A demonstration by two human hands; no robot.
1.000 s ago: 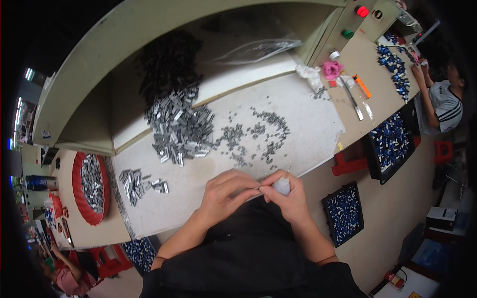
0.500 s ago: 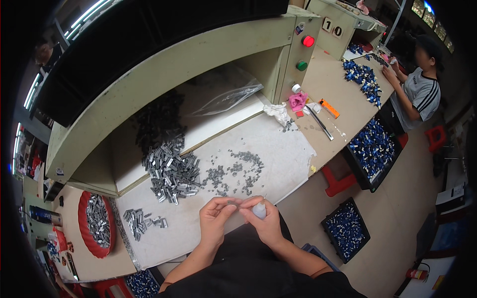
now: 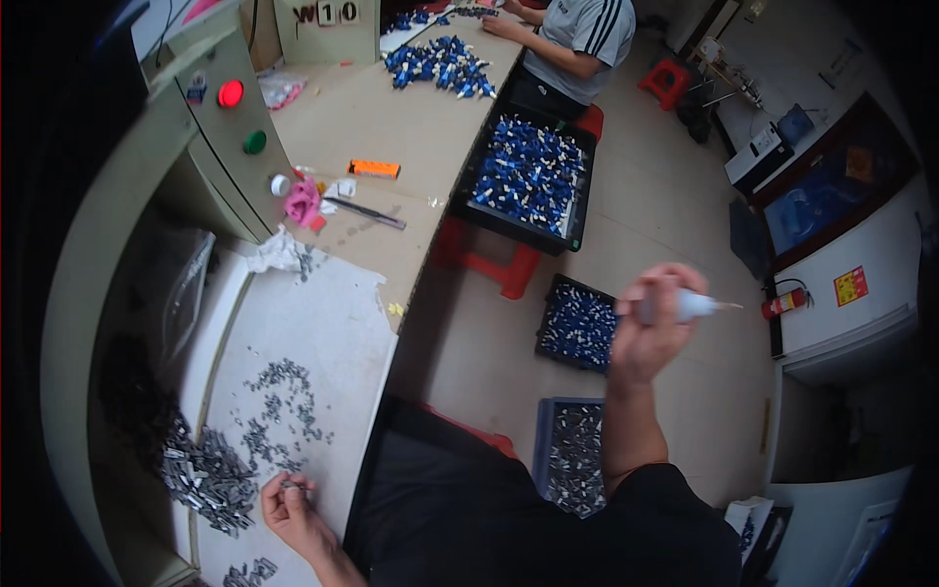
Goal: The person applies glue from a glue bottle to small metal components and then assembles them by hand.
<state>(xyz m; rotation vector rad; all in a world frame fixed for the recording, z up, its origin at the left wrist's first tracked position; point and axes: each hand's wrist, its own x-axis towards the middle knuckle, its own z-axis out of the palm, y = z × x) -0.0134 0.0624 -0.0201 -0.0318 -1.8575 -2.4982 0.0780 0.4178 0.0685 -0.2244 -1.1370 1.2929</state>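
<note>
The right hand (image 3: 653, 328), at right of centre, is closed around a small white bottle (image 3: 685, 306) with its thin tip pointing right, above the floor. The left hand (image 3: 290, 501), at lower left, pinches a small grey part (image 3: 293, 483) over the white sheet (image 3: 323, 323), beside the parts pile (image 3: 207, 476).

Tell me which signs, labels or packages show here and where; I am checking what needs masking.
Pale rectangular placard with dark characters, top centre behind the bench.
Small square label, red and yellow, on the white cabinet at right.
Orange-yellow square label on the dark blue panel, upper right.
Clear crumpled plastic bag, left, on the shelf.
No screens visible.
</note>
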